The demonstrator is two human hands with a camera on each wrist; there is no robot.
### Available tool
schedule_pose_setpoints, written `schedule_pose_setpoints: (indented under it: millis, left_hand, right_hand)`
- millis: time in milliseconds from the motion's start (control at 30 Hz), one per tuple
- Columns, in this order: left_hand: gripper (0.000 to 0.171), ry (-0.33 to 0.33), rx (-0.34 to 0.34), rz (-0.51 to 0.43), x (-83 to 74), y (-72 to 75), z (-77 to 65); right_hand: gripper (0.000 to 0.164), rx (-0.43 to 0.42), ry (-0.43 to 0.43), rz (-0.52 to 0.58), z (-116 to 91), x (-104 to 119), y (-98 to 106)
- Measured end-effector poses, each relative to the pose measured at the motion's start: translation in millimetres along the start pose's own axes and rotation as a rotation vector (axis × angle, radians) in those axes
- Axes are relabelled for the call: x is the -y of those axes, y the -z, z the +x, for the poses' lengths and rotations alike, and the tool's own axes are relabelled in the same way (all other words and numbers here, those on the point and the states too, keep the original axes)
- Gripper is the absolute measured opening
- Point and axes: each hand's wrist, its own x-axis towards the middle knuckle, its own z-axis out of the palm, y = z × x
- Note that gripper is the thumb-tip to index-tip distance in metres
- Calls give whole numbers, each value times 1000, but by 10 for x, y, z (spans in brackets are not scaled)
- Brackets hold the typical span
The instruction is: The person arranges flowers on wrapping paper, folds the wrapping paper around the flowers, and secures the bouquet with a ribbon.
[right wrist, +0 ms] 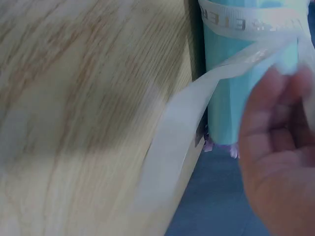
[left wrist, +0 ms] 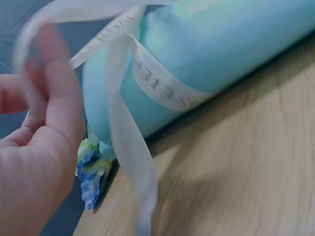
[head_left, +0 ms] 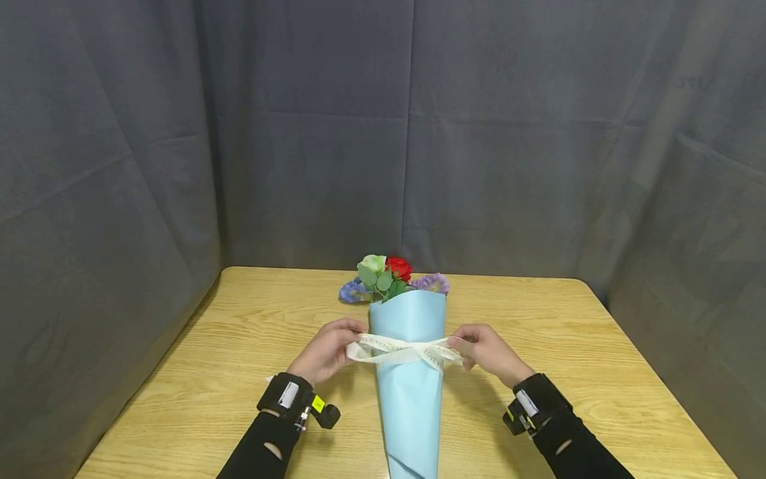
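A bouquet in light blue wrapping paper (head_left: 409,406) lies on the table, its flowers toward the far edge. Round its middle runs a cream ribbon (head_left: 397,351) with printed letters, crossed at the front with loops out to both sides. My left hand (head_left: 326,349) holds the left loop by its outer end. On the other side, my right hand (head_left: 487,352) pinches the right part of the ribbon between thumb and fingers. One loose ribbon tail (left wrist: 130,152) hangs down in the left wrist view; another tail (right wrist: 172,128) trails over the wood in the right wrist view.
A red rose (head_left: 399,268), a pale green rose (head_left: 374,263), a blue flower (head_left: 354,291) and a purple flower (head_left: 432,283) stick out of the wrap's top. The wooden table (head_left: 263,319) is enclosed by grey curtains (head_left: 311,133) at the back and sides.
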Motion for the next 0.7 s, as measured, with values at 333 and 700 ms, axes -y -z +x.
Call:
schedule_pose_setpoints:
  millis: [333, 700]
  left_hand:
    - [32, 47, -139, 386, -31, 146, -99]
    - [26, 93, 36, 415, -190, 310, -186]
  right_hand:
    - [22, -102, 39, 670, -113, -180, 112]
    - [47, -111, -19, 1035, -130, -219, 191]
